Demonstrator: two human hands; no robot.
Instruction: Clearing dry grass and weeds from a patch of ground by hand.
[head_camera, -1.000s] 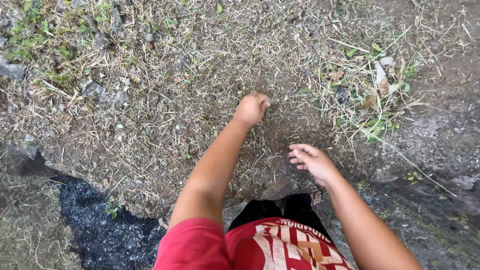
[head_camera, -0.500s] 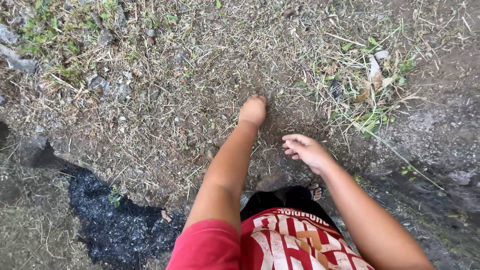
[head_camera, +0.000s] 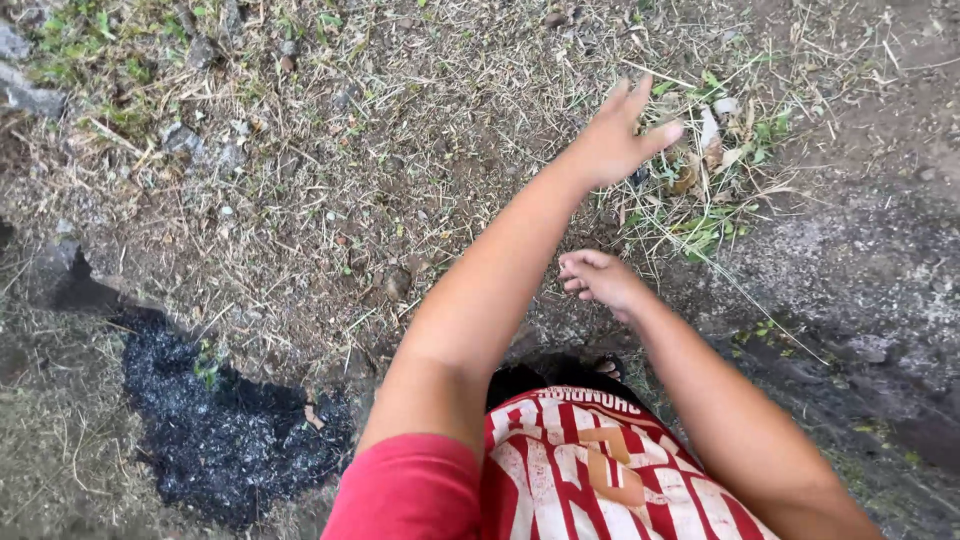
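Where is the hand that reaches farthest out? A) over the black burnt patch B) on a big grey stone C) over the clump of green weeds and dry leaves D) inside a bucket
C: the left hand, fingers spread, is out over the green weeds and dry leaves, far from the black burnt patch.

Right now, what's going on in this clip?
A person in a red shirt stands over bare ground strewn with dry grass. The left hand is stretched forward, fingers spread, over a clump of green weeds and dead leaves; whether it touches them is unclear. The right hand hangs lower with fingers loosely curled, holding nothing. A patch of black ash lies at lower left.
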